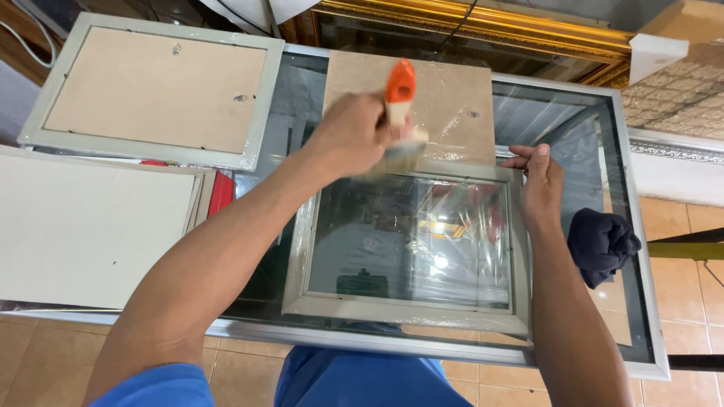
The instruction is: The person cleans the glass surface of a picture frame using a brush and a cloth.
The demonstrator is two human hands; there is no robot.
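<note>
Hands [354,136] [539,185] on brush [400,113], frame [411,309] beneath

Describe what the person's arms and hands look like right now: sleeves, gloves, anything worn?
Both hands are bare, with no gloves: left hand, right hand. I see no watch, ring or wristband. Both forearms are uncovered right up the frame. A blue short sleeve shows at the left upper arm, and the same blue fabric runs along the bottom edge. The right arm's sleeve is out of view.
</note>
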